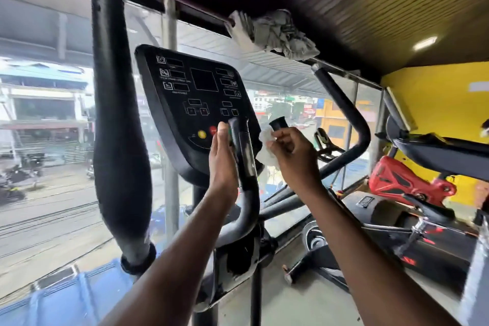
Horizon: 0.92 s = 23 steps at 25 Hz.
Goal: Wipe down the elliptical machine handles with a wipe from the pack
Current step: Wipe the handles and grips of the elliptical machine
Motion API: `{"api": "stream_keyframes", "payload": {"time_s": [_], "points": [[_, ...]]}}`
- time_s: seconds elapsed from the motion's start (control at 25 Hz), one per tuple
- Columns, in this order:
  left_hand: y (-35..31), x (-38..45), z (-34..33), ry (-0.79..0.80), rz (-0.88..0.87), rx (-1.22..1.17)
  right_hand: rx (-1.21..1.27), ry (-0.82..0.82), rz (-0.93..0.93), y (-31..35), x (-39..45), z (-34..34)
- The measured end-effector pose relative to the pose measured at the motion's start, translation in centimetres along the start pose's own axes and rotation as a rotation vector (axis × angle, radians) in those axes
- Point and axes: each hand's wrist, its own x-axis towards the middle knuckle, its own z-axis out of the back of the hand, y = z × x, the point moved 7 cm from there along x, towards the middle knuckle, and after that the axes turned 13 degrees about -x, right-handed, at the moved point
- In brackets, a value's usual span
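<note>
Head camera looks up at an elliptical machine by a big window. Two bare arms reach up from the bottom of the picture. The left hand (221, 164) is flat and open, with its fingers straight, and it rests against the left side of the short inner handle (244, 156), a black bar that stands up just under the screen panel (197, 103). It is not wrapped around the bar. Something small and green shows between that hand and the bar, but it is too hidden to tell what it is. The right hand (292, 156) is just to the right of the same bar. Its fingers are curled in and pinch a white wipe (266, 144), which is bunched up between the hand and the bar. Whether the wipe touches the bar is hard to tell. A second short handle (277, 123) pokes up just above the right hand. A long fat black handle (119, 124) stands tall on the left, well away from both hands. Another long handle (341, 114) bends down on the right, behind the right hand. The panel has a yellow button (202, 134) and a red button (213, 130) near the left hand's fingertips. A grey cloth (275, 33) hangs on a rail up high. Other gym machines stand on the right by a yellow wall (434, 98).
</note>
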Motion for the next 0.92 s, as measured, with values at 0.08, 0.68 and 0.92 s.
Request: {"api": "stream_keyframes", "payload": {"time_s": [0.08,0.68,0.92], "points": [[0.8,-0.2,-0.2,-0.007,0.005,0.022,0.047,0.006,0.021,-0.1,1.4,-1.3],[3.5,1.2,0.1,-0.002,-0.078,-0.068,-0.401,-0.160,0.623,7.0,3.3,-6.9],[3.9,1.2,0.3,-0.052,-0.010,-0.123,-0.038,-0.155,0.113,2.5,3.6,-5.3]]}}
